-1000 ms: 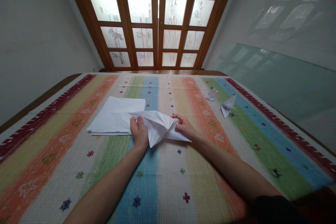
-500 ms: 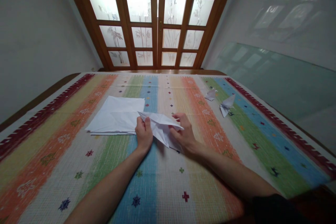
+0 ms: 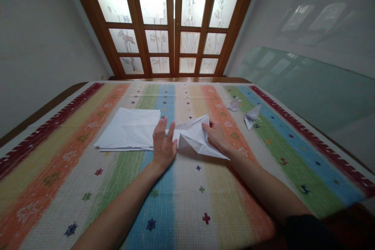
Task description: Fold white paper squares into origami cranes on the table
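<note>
Table (image 3: 211,80), one, wooden edge showing, under one tablecloth (image 3: 187,207) with lengthwise coloured stripes and small printed motifs. Double door (image 3: 177,47), one, two wooden leaves with frosted panes, beyond the far edge. Glass panel (image 3: 304,82), one, greenish, along the right-hand wall.

Paper stack (image 3: 125,129), one, white sheets; number of sheets cannot be told. Flat on the cloth to the left of the left hand, its near right part hidden by that hand.

Folded white paper (image 3: 195,136), one piece, partly opened into creased flaps. Located between the two hands: narrow left end at the left hand, broad right end in the right. Long axis roughly left to right, slanting nearer at the right. One sharp corner points to the near right, below the right hand; another points up and away, by the right fingertips.

Hands, two. Left hand (image 3: 164,144): fingers raised and extended, thumb apart; contact with the paper cannot be told. Right hand (image 3: 216,134): thumb and fingers pinching the paper's right edge.

Paper cranes, two, beyond the right hand at the right: larger crane (image 3: 252,117), nearer; smaller crane (image 3: 233,105), farther.
</note>
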`<state>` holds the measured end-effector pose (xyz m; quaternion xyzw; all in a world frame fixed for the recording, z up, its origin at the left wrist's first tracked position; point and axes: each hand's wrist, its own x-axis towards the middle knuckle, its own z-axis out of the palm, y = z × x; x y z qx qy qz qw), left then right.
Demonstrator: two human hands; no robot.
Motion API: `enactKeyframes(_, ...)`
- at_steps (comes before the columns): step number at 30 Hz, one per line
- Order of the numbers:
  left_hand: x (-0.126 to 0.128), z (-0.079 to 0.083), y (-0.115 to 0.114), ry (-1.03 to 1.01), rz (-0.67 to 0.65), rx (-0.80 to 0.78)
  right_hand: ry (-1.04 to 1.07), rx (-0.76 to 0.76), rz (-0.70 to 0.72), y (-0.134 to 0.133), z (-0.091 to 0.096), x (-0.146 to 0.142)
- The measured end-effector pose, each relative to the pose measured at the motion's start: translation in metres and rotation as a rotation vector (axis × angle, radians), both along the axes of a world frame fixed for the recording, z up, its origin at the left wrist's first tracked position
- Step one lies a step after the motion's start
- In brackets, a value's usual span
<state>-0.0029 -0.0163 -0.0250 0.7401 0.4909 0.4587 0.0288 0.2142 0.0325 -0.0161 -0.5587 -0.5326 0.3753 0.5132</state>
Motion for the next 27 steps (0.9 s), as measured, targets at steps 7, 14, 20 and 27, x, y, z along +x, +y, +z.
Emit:
enactKeyframes(7, 0.001, 0.001, -0.007, 0.364, -0.619, -0.148, 0.04, -0.119, -0.07, 0.008, -0.008, 0.006)
enactKeyframes(14, 0.001, -0.003, -0.008, -0.078, -0.389, 0.031, 0.088, -0.201, -0.093, 0.019, -0.003, 0.021)
enactKeyframes(20, 0.004, 0.013, -0.002, -0.753, -0.025, -0.254, 0.133, -0.189, 0.185, 0.013, -0.001, 0.019)
enactKeyframes(27, -0.001, 0.015, 0.014, -0.981, -0.018, -0.348, 0.116, -0.266, 0.551, -0.002, 0.029, 0.025)
